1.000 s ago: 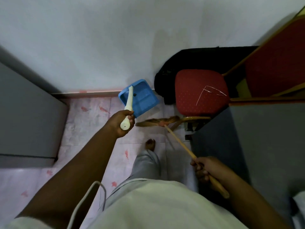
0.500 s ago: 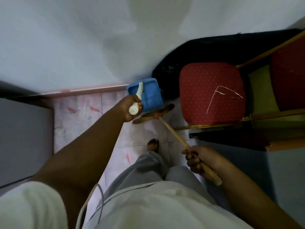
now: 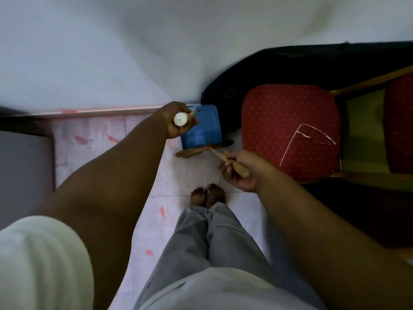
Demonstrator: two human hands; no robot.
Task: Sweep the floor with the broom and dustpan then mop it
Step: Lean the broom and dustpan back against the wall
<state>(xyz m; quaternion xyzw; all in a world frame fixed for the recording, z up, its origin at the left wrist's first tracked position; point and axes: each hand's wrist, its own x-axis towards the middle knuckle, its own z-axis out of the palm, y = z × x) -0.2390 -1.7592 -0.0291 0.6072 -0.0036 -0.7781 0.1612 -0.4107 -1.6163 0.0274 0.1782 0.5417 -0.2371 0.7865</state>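
Left hand point(image 3: 176, 123) grips dustpan point(image 3: 202, 130), right hand point(image 3: 242, 174) grips broom point(image 3: 190, 152) — chair point(image 3: 288, 117) edge just beside

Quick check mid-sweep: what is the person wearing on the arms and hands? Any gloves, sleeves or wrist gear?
No gloves: the left hand and right hand are both bare, with no ring, watch or band showing. The left arm is bare up to a short, pale off-white sleeve at the shoulder. The right arm is bare for all of its visible length; any sleeve there is out of frame.

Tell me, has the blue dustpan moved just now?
Yes. The blue dustpan has dropped toward the floor: it overlapped the wall before, now sits below the skirting.
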